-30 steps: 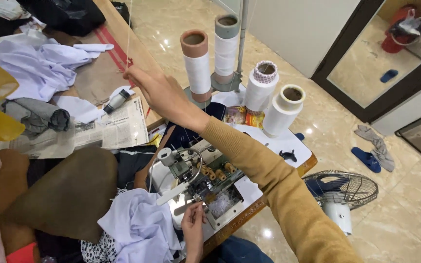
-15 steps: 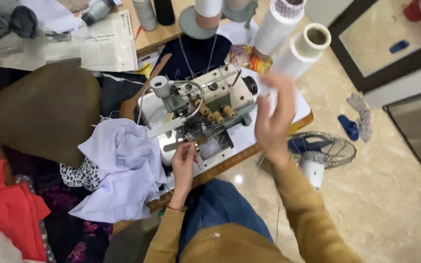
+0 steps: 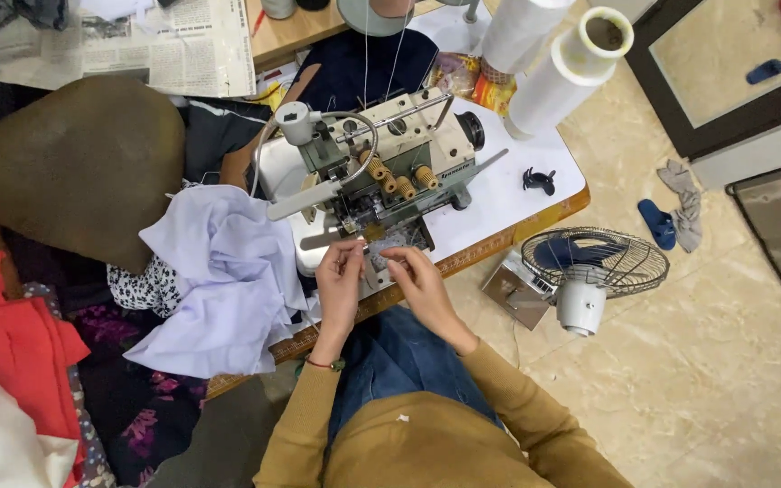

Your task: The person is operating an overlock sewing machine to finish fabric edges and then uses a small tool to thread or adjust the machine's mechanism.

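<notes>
Both hands at the front of the overlock machine (image 3: 390, 172), close together.

Left hand (image 3: 341, 280): grip narrow, fingertips pinched at the needle area; whatever they pinch is too fine to make out. Right hand (image 3: 422, 276): grip likewise narrow, fingertips curled toward the left hand's, a small gap between the two; cannot tell if anything is held.

Just ahead of the grip: the machine's presser area and three yellowish tension knobs (image 3: 399, 176) in a row. Two thin threads rise from the machine toward the far side.

Left of the grip: a heap of pale lilac fabric (image 3: 223, 289), touching the machine base and hanging over the near bench (image 3: 517, 194) edge. Beyond it, a brown cushion (image 3: 70, 167).

Right of the grip: bare white bench top with one small black clip (image 3: 538, 179), then the bench edge. Past the edge, on the floor, one fan (image 3: 594, 267) lying face up.

Far side, beyond the machine: two white thread cones (image 3: 562, 72) fully seen, others cut off by the frame. Newspaper (image 3: 160, 45) far left.

Near edge of the bench lies directly under both wrists.
</notes>
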